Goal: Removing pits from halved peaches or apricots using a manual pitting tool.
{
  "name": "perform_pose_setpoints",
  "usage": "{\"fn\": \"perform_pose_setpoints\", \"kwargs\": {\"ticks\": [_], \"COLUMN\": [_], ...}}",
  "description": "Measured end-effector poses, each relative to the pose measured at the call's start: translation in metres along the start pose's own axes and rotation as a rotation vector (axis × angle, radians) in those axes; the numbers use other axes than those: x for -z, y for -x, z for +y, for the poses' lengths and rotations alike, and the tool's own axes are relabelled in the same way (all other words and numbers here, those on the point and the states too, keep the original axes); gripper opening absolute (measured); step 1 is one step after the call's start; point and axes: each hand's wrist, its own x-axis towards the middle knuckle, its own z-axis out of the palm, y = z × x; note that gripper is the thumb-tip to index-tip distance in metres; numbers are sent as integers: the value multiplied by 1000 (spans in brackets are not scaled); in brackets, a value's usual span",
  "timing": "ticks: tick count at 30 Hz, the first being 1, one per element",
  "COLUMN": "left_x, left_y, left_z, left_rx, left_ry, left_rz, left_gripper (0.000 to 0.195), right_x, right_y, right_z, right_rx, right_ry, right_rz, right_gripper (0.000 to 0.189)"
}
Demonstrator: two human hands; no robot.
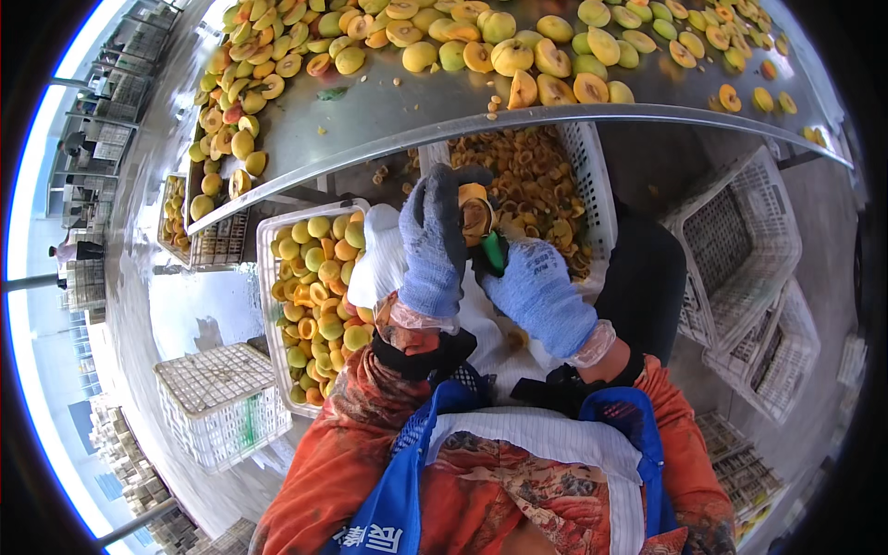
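My left hand (436, 239), in a blue knit glove with a dark palm coating, holds a yellow peach half (476, 214) with its cut face showing. My right hand (538, 288), gloved alike, grips the green handle (494, 252) of a small tool at the fruit's lower edge. The tool's working end cannot be made out. Both hands are over my lap, below the metal table's edge (416, 139). Beyond them a white plastic crate (590, 173) holds brown-orange peach scraps (531, 180). On my left, another white crate (266, 257) is filled with peach halves (322, 305).
Halved peaches (513, 55) cover much of the steel table (312, 121). White crates (735, 236) lie tipped on the right. An upturned crate (222, 388) stands on the wet floor at left, and a fruit crate (173, 215) sits near the table's corner. People work far left.
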Motion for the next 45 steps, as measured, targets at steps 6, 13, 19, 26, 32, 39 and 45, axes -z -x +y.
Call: {"fn": "perform_pose_setpoints", "kwargs": {"ticks": [6, 13, 19, 26, 32, 39, 45], "left_x": [6, -4, -17, 87, 217, 208, 208], "left_y": [1, -8, -23, -40, -7, 23, 0], "left_z": [0, -19, -25, -78, -192, -290, -288], "left_rx": [-257, 385, 142, 595, 744, 456, 553], "left_ry": [-278, 104, 219, 994, -324, -1073, -1045], "left_rz": [-90, -325, -475, -340, 34, -66, -228], "left_gripper": [32, 27, 36, 37, 38, 45, 40], "right_x": [7, 16, 13, 31, -19, -20, -21], "right_y": [5, 7, 4, 5, 10, -8, -12], "right_z": [6, 21, 31, 55, 107, 102, 107], "right_rx": [-144, -302, -224, -112, -607, -703, -790], "right_ry": [-887, -1419, -1779, -1930, -1614, -1466, -1486], "right_rz": [-385, -644, -828, -426, -294, -252, -305], "right_gripper": [25, 36, 22, 21, 24, 21, 25]}}
